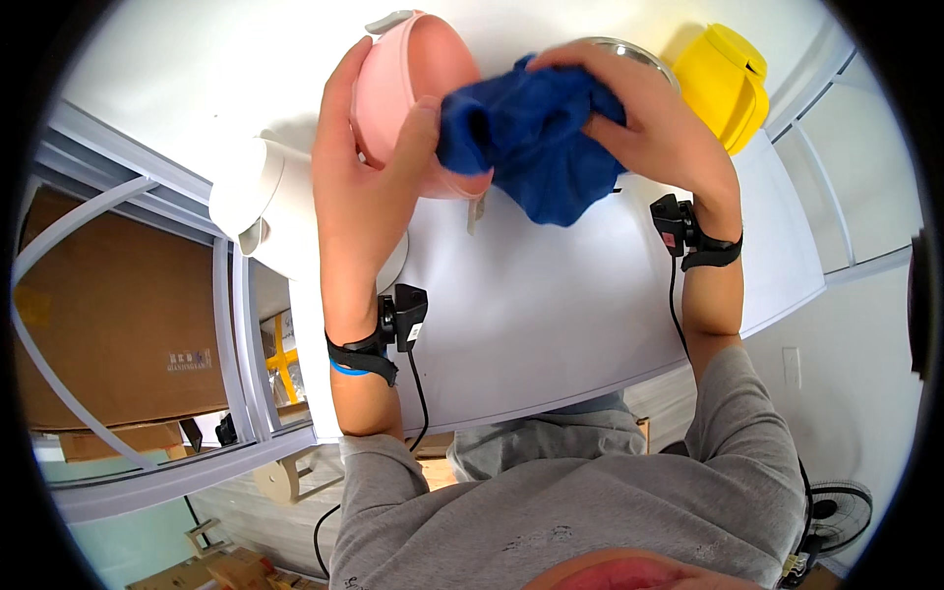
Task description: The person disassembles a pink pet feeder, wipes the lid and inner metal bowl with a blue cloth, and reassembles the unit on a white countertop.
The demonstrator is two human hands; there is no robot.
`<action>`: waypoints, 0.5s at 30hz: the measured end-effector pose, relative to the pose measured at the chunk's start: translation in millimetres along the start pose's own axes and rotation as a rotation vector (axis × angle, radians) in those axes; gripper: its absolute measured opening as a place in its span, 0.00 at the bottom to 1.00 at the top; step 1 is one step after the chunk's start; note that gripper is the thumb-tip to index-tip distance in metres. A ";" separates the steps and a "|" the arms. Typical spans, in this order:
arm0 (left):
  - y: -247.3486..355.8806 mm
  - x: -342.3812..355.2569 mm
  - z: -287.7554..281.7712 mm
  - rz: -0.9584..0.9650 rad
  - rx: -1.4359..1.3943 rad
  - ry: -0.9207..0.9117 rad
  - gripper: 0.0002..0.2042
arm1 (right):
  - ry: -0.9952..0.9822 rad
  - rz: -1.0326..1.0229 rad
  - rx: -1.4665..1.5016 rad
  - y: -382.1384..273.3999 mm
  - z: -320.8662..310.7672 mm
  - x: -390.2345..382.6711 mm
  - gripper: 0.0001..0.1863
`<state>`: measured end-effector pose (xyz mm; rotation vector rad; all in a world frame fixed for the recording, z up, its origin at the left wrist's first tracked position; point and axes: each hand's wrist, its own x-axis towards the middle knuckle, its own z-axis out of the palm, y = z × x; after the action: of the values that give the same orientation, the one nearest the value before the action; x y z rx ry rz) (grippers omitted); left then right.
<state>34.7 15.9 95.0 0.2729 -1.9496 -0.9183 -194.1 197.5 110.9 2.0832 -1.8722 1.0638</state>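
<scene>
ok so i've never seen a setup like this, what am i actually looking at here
There's no robot: these are a person's bare hands. The single picture comes from a wide fisheye camera on the person's head, looking down, so straight edges bend near the rim. The left hand holds a pink bowl tilted, its mouth toward the right. The right hand holds a bunched blue cloth by the bowl's rim. On the white table are a white container at left and a yellow jug at right; a metal rim shows behind the right hand. A black device is strapped to each wrist.
</scene>
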 end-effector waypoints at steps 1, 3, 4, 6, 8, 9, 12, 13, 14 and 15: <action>0.8 -0.8 -0.7 -0.010 0.000 -0.009 0.29 | 0.071 0.050 0.019 0.2 0.9 1.5 0.32; 4.3 -1.2 4.0 -0.028 -0.012 -0.035 0.29 | 0.245 0.015 0.186 18.5 5.6 1.3 0.35; 3.3 -1.2 4.8 -0.018 -0.010 -0.047 0.29 | 0.266 -0.005 0.289 24.3 5.2 0.0 0.39; 1.3 -1.1 5.3 -0.003 0.004 -0.071 0.29 | 0.423 0.044 0.489 16.9 17.7 6.2 0.42; 10.3 -3.4 8.2 -0.022 -0.013 -0.064 0.28 | 0.469 0.099 0.580 -3.2 35.0 10.8 0.39; 13.8 -3.5 9.6 -0.029 -0.023 -0.063 0.28 | 0.374 0.097 0.572 -11.6 37.5 8.0 0.40; 4.3 -0.8 8.8 -0.085 -0.149 -0.041 0.32 | 0.072 0.094 0.398 -20.2 45.0 6.7 0.46; 5.0 -0.5 5.2 -0.087 -0.163 -0.041 0.32 | 0.038 0.016 0.251 -21.8 49.3 8.6 0.43; 8.7 0.5 0.8 -0.090 -0.178 -0.042 0.31 | 0.005 -0.059 0.103 -22.7 52.6 9.6 0.40; 11.3 0.6 -1.7 -0.092 -0.194 -0.043 0.31 | -0.011 -0.072 0.043 -20.2 56.0 7.9 0.40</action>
<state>37.6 22.6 103.8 0.2331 -1.8836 -1.1736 -153.3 165.0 81.1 2.1667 -1.7806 1.0870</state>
